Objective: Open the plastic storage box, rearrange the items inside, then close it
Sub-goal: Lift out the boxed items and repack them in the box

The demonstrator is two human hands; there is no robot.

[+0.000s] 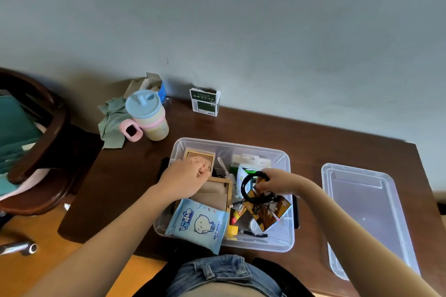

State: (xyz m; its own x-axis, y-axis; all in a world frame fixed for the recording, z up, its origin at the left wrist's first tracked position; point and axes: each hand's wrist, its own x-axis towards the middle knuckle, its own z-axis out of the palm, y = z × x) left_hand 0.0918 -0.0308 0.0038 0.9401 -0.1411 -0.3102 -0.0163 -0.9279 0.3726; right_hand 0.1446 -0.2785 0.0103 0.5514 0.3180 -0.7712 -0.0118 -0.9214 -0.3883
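The clear plastic storage box [287,159] sits open on the dark wooden table [265,128], its lid [366,214] lying well apart to the right. Inside lie two wooden frames [212,190], a wet wipes pack [198,224], and brown packets [268,212]. The left hand [185,178] curls around the far frame's edge; the right hand [277,182] pinches a coiled black cable [251,188].

Two wooden frames [200,157] [214,193]; one box [284,236]; one lid [366,219].
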